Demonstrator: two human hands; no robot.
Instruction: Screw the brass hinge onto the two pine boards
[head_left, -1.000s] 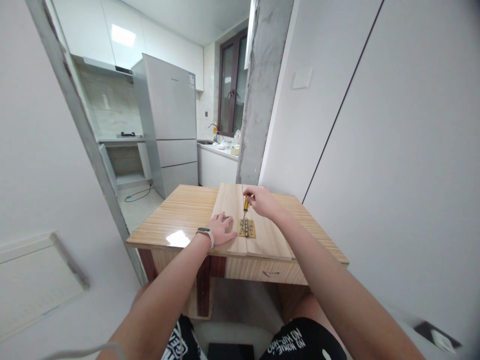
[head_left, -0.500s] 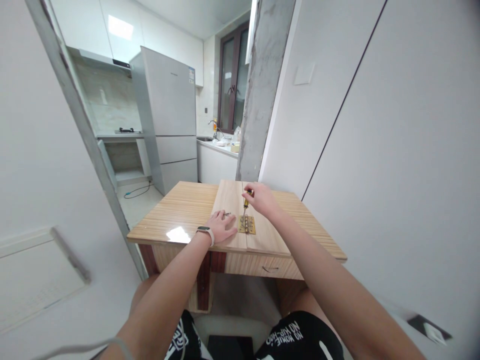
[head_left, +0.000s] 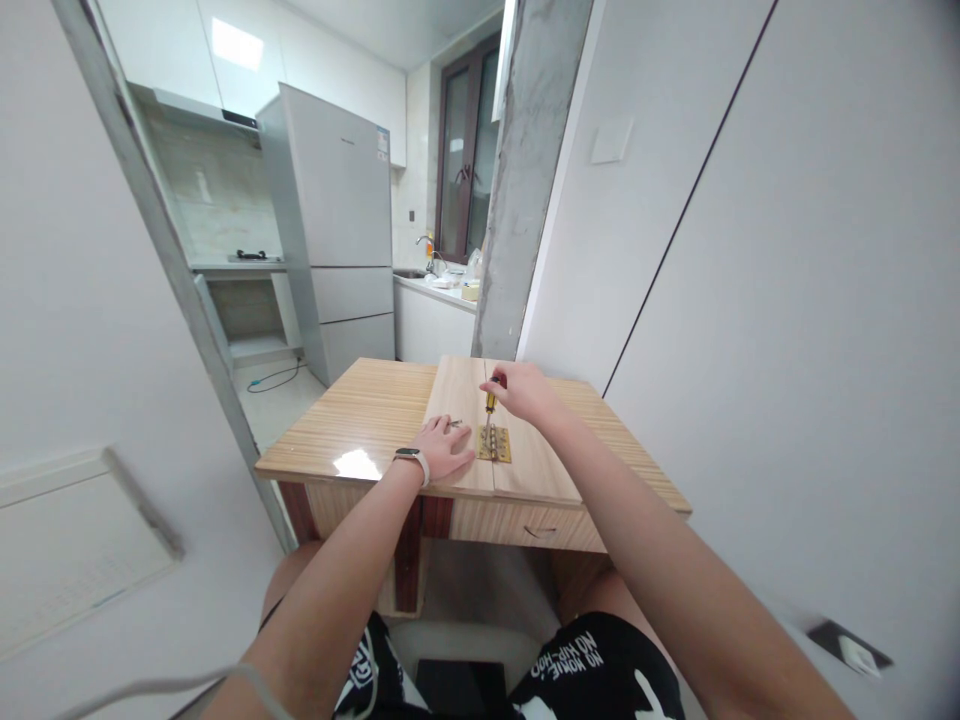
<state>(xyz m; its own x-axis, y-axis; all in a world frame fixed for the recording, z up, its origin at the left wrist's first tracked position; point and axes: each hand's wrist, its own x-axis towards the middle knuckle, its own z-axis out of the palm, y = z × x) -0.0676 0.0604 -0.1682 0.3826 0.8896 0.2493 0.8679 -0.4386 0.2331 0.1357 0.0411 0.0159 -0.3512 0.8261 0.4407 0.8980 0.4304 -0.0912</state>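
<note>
A brass-coloured hinge [head_left: 495, 444] lies flat across the seam between two pale wooden boards [head_left: 457, 385] on the desk. My right hand [head_left: 521, 390] is closed around the handle of a yellow-and-black screwdriver [head_left: 490, 402]. Its shaft points down, with the tip at the left leaf of the hinge. Just left of the hinge, my left hand [head_left: 444, 450] rests flat on the left board, fingers spread. A few small screws [head_left: 455, 424] lie by its fingertips, partly hidden.
Under the boards is a striped wooden desk [head_left: 345, 420] with a drawer handle [head_left: 540, 531] in front. A white wall [head_left: 750, 350] runs close along the right. Beyond the desk stand a grey fridge [head_left: 341, 200] and a kitchen counter [head_left: 435, 290].
The view has shifted slightly. My right hand keeps its grip on the screwdriver at the hinge, its fingers turned a little. My left hand stays on the board.
</note>
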